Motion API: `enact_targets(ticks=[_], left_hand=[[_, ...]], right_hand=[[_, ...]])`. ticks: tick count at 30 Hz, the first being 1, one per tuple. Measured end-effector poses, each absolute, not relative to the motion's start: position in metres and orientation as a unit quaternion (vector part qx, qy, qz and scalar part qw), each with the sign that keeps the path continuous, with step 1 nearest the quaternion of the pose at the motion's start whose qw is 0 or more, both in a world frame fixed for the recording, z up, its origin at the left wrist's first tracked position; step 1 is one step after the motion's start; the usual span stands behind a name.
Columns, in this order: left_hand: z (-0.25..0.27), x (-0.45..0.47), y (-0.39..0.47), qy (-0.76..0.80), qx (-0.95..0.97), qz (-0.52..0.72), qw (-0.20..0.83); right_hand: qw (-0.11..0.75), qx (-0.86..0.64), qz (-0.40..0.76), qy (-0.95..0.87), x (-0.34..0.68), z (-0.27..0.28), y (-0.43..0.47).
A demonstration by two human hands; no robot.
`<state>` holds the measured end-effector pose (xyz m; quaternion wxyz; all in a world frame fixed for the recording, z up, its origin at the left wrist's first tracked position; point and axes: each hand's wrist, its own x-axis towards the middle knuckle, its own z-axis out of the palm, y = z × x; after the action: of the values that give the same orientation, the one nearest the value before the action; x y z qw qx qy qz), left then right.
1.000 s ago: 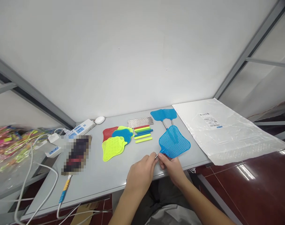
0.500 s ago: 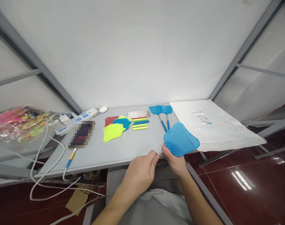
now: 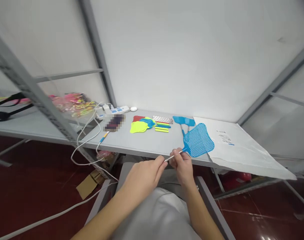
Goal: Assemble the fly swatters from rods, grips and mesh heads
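A blue fly swatter [image 3: 199, 140] with a perforated head is held over the table's front edge, its head up and to the right. My left hand [image 3: 147, 173] is closed around the lower end, and its grip hides what is there. My right hand [image 3: 184, 166] has its fingers closed on the thin metal rod just below the head. Beyond my hands lie loose yellow swatter heads [image 3: 138, 127], a blue head [image 3: 150, 123] and a red head [image 3: 137, 118]. Metal rods [image 3: 163, 118] and coloured handle tubes [image 3: 162, 130] sit beside them. Blue swatters [image 3: 184, 120] with rods attached lie farther right.
A white plastic package [image 3: 232, 156] covers the table's right side and overhangs its front. At the left are a pixelated phone-like object [image 3: 114, 123], a power strip [image 3: 119, 110] and white cables [image 3: 77, 150]. Bagged colourful items [image 3: 77, 103] lie beyond the metal frame.
The view has swung, so the table items appear farther right. My right hand has shifted down from the swatter's head onto the rod, and more of the rod shows between my hands.
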<state>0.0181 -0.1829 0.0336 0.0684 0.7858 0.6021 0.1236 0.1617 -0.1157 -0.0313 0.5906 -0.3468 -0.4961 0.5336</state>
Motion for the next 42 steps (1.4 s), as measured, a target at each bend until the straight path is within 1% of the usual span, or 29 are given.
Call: enact_targets(ticks=[3, 6, 8, 13, 18, 20, 25, 28, 31, 37, 42], left_hand=[[0.026, 0.016, -0.187, 0.604, 0.789, 0.111, 0.015], [0.021, 0.007, -0.187, 0.596, 0.796, 0.106, 0.000], [0.020, -0.004, -0.186, 0.586, 0.804, 0.106, -0.002], [0.017, -0.030, -0.185, 0.559, 0.823, 0.099, -0.001], [0.005, -0.023, -0.185, 0.552, 0.828, 0.093, -0.022], [0.001, -0.015, -0.186, 0.548, 0.830, 0.099, -0.037], [-0.004, -0.004, -0.185, 0.532, 0.838, 0.112, -0.049], [-0.004, -0.009, -0.183, 0.529, 0.840, 0.118, -0.043], [-0.003, -0.019, -0.180, 0.528, 0.839, 0.122, -0.053], [-0.016, -0.034, -0.167, 0.518, 0.839, 0.140, -0.090], [-0.030, -0.037, -0.155, 0.529, 0.829, 0.146, -0.107]], right_hand=[[0.564, -0.329, 0.544, -0.527, 0.143, -0.035, -0.129], [0.562, -0.330, 0.527, -0.545, 0.145, -0.038, -0.130], [0.580, -0.339, 0.506, -0.540, 0.158, -0.038, -0.123], [0.666, -0.364, 0.438, -0.481, 0.205, -0.028, -0.104], [0.697, -0.360, 0.410, -0.465, 0.202, -0.021, -0.105], [0.681, -0.360, 0.413, -0.486, 0.180, -0.023, -0.114], [0.582, -0.336, 0.452, -0.587, 0.136, -0.035, -0.137], [0.565, -0.337, 0.452, -0.603, 0.144, -0.038, -0.135], [0.589, -0.361, 0.435, -0.578, 0.168, -0.036, -0.125], [0.683, -0.398, 0.379, -0.482, 0.211, -0.034, -0.101], [0.707, -0.416, 0.366, -0.440, 0.187, -0.044, -0.096]])
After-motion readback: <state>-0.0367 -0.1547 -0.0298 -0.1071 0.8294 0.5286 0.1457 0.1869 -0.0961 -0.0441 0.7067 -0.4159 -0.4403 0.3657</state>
